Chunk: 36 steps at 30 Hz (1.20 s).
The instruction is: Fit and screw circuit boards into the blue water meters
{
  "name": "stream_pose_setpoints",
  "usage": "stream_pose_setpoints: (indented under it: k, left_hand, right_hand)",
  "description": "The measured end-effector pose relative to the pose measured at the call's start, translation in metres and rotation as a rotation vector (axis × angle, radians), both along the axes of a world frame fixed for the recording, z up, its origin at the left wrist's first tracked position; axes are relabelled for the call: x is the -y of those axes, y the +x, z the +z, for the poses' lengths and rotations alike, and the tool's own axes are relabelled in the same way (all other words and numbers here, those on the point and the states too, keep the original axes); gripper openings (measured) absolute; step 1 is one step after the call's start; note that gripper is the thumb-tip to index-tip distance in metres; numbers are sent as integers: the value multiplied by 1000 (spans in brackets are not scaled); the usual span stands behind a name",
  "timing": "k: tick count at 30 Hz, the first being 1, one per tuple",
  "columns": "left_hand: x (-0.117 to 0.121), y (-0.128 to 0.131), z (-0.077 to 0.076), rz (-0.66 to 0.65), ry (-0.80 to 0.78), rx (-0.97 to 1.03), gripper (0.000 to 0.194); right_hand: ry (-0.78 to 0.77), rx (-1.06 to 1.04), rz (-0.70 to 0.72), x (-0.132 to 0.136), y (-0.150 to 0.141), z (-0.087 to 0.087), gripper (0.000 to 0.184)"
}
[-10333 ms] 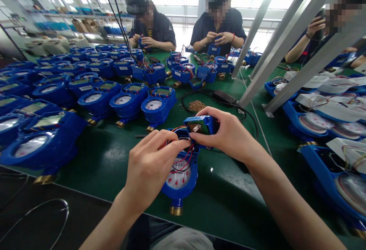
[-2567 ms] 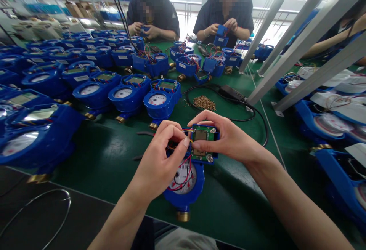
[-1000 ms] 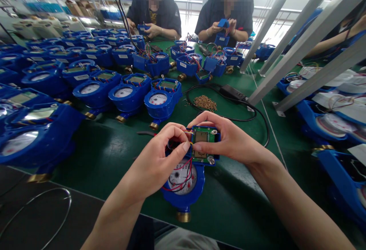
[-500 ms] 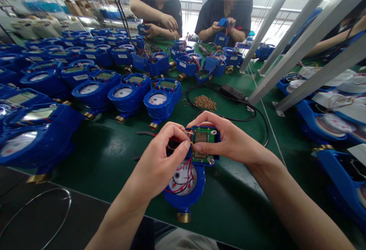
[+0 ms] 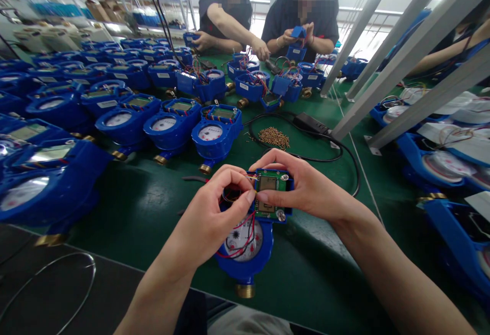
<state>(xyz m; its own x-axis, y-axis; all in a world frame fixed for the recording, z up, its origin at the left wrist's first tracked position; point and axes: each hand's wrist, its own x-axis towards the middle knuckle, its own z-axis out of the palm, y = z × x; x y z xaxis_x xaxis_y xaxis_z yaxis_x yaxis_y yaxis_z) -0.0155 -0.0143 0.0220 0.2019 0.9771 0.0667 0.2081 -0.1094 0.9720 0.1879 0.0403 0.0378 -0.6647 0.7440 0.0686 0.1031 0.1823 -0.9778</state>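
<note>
Hands (image 5: 212, 217) (image 5: 306, 184) hold circuit board (image 5: 272, 184) and, seemingly, wires (image 5: 251, 176).

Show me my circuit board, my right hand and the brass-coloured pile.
Circuit board (image 5: 267, 183): head view, on its display.
Right hand (image 5: 309, 186): head view, near thumb's base.
Brass-coloured pile (image 5: 274, 138): head view, its middle.

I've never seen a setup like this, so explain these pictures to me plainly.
There is no robot: a person works bare-handed, and every picture comes from one camera worn on that person's head, looking forward and down. The right hand holds a small blue case with a green circuit board inside. The left hand pinches thin wires at its edge; how many is hidden. By them, on the green table, rests a blue meter with a round dial. Around it are more blue meters and a heap of tiny brass-coloured pieces. Across the table, other people hold blue parts too.
</note>
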Motion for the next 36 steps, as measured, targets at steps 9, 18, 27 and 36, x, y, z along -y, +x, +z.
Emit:
stream_pose_setpoints:
  k: [9, 18, 27, 36]
  left_hand:
    - [1, -2, -2, -26, -22, 56, 7]
    - [1, 0, 3, -24, -99, 96, 13]
    - [2, 2, 6, 2, -92, 78, 11]
    - [0, 3, 7, -2, -76, 80, 11]
  right_hand:
    - [9, 19, -14, 0, -1, 0, 39]
    - [15, 11, -17, 0, -1, -1, 38]
    - [47, 14, -15, 0, -1, 0, 37]
    - [53, 15, 0, -1, 0, -1, 40]
